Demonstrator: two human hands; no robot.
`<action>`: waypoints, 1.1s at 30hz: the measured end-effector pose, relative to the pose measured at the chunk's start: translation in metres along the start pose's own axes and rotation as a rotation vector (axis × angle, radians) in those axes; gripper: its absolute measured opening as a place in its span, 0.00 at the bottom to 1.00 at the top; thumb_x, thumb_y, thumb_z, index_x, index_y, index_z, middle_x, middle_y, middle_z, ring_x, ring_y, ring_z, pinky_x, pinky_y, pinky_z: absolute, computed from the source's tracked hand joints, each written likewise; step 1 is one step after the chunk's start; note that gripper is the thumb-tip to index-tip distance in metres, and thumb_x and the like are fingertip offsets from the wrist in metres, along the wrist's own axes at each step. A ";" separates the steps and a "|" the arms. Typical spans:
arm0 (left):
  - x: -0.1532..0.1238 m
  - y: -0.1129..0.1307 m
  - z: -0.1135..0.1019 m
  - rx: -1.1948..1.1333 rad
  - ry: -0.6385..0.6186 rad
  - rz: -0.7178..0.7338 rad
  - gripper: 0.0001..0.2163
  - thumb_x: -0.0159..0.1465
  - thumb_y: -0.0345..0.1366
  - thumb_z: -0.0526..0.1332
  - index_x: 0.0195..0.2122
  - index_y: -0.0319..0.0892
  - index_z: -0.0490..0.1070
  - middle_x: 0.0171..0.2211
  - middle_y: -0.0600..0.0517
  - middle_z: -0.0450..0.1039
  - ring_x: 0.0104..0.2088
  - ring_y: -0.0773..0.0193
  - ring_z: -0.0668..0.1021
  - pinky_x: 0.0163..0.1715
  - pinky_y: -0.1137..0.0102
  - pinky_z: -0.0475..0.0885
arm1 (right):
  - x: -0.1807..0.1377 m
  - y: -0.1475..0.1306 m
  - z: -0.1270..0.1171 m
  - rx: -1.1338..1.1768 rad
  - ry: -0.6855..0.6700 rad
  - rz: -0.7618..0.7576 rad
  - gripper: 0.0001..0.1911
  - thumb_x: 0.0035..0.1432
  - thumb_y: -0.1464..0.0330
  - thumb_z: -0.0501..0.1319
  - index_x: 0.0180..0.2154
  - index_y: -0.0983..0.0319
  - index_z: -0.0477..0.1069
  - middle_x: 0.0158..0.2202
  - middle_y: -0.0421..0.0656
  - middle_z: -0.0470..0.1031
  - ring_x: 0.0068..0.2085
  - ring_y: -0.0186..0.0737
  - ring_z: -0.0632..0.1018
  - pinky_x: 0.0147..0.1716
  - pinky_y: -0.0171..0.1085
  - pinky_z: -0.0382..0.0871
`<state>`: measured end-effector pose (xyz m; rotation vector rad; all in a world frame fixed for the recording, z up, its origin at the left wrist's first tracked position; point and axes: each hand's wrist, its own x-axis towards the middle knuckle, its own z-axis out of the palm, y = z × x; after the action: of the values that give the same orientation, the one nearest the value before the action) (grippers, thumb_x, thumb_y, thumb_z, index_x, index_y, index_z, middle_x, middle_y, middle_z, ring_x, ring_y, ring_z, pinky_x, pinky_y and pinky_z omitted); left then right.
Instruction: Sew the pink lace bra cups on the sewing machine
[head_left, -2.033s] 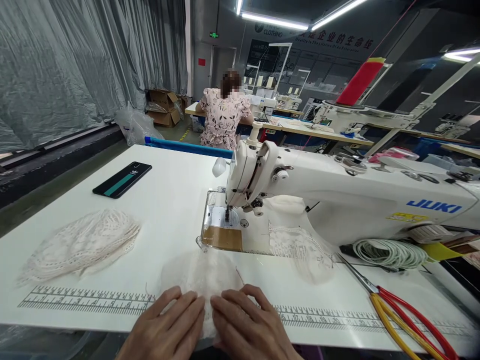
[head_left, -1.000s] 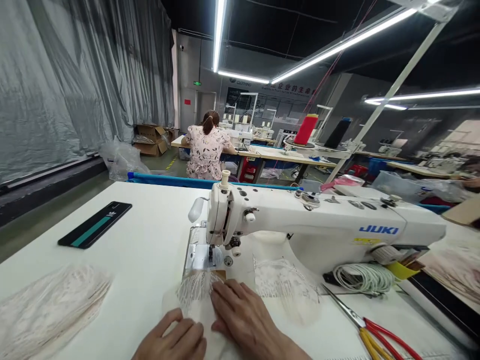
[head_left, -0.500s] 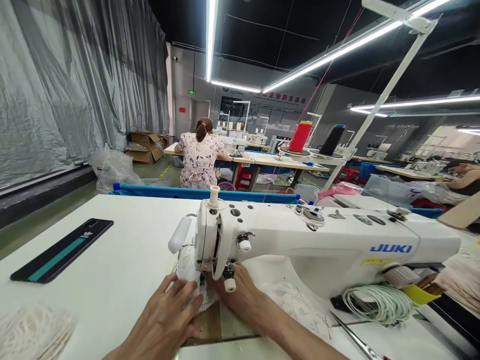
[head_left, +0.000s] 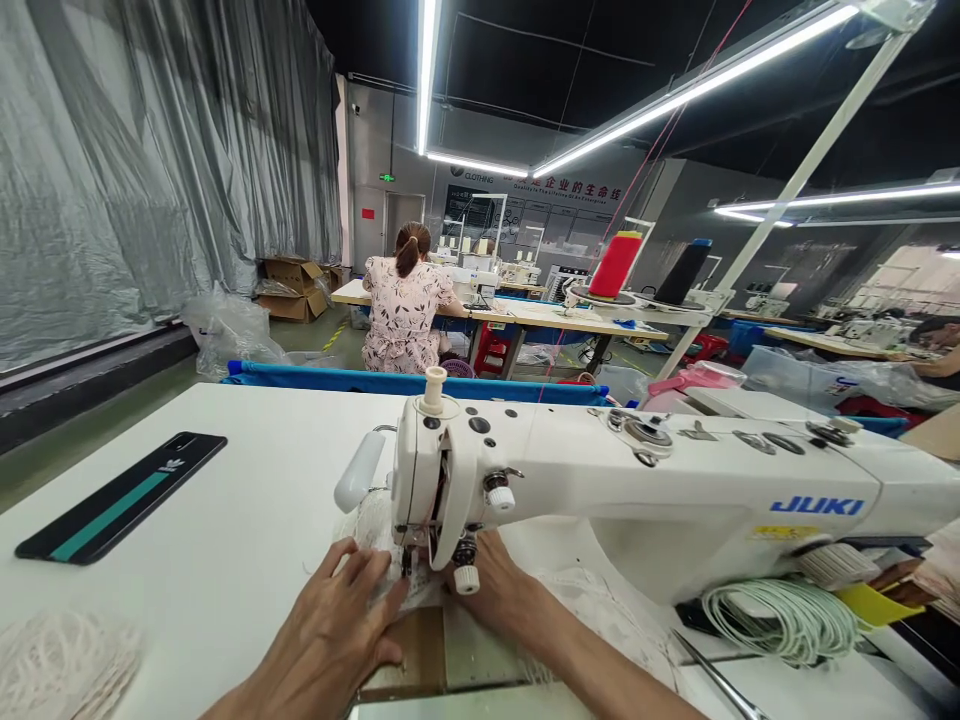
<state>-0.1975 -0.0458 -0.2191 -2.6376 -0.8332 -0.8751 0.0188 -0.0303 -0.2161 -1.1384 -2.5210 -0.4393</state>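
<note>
White lace fabric (head_left: 369,518) lies under the needle end of a white JUKI sewing machine (head_left: 675,475). My left hand (head_left: 341,610) rests on the lace just left of the presser foot (head_left: 406,562), its fingers stretched and a little apart. From the right, my right hand (head_left: 496,582) reaches behind the machine head, close to the needle. The machine head and tension dial (head_left: 466,578) hide its fingers, so its hold on the lace cannot be made out. More lace (head_left: 600,610) spreads under the machine arm, right of my right wrist.
A dark phone (head_left: 124,495) and a pile of lace pieces (head_left: 67,665) lie on the left of the table (head_left: 247,560). At right are a coil of pale green cord (head_left: 784,620) and scissors (head_left: 720,675). A co-worker (head_left: 405,305) sits ahead at another table.
The view has shifted slightly, with the machine appearing a little further right. My hands keep nearly the same places beside the needle, and the lace by the left fingers has moved slightly.
</note>
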 end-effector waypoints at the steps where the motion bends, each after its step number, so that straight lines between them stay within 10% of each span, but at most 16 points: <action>1: 0.000 0.001 -0.001 0.001 -0.007 -0.006 0.14 0.67 0.44 0.51 0.43 0.41 0.70 0.36 0.50 0.69 0.35 0.61 0.71 0.46 0.62 0.56 | 0.001 -0.001 -0.003 0.014 -0.020 -0.001 0.10 0.50 0.82 0.57 0.26 0.62 0.69 0.25 0.40 0.73 0.27 0.37 0.72 0.30 0.35 0.65; 7: -0.009 0.005 0.008 0.007 -0.053 -0.023 0.15 0.69 0.42 0.48 0.47 0.39 0.68 0.42 0.46 0.71 0.44 0.57 0.71 0.50 0.60 0.56 | -0.012 -0.024 -0.029 0.188 -0.044 -0.068 0.16 0.59 0.67 0.60 0.50 0.60 0.65 0.49 0.44 0.73 0.50 0.43 0.70 0.52 0.43 0.58; 22: -0.019 0.016 0.014 0.162 0.100 0.033 0.14 0.70 0.31 0.48 0.37 0.36 0.73 0.33 0.49 0.74 0.37 0.62 0.74 0.48 0.62 0.60 | -0.026 -0.031 -0.013 0.206 0.173 -0.047 0.14 0.64 0.58 0.54 0.43 0.61 0.68 0.37 0.43 0.76 0.40 0.42 0.73 0.43 0.42 0.55; 33: -0.015 0.012 0.010 0.133 0.083 -0.063 0.15 0.70 0.37 0.48 0.43 0.36 0.72 0.40 0.47 0.76 0.45 0.59 0.74 0.54 0.61 0.56 | -0.027 -0.030 -0.022 0.234 0.064 -0.020 0.15 0.63 0.64 0.56 0.51 0.62 0.63 0.48 0.47 0.74 0.45 0.44 0.73 0.49 0.46 0.54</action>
<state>-0.1957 -0.0582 -0.2368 -2.4561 -0.9245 -0.9048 0.0171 -0.0760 -0.2123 -0.9955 -2.4533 -0.1764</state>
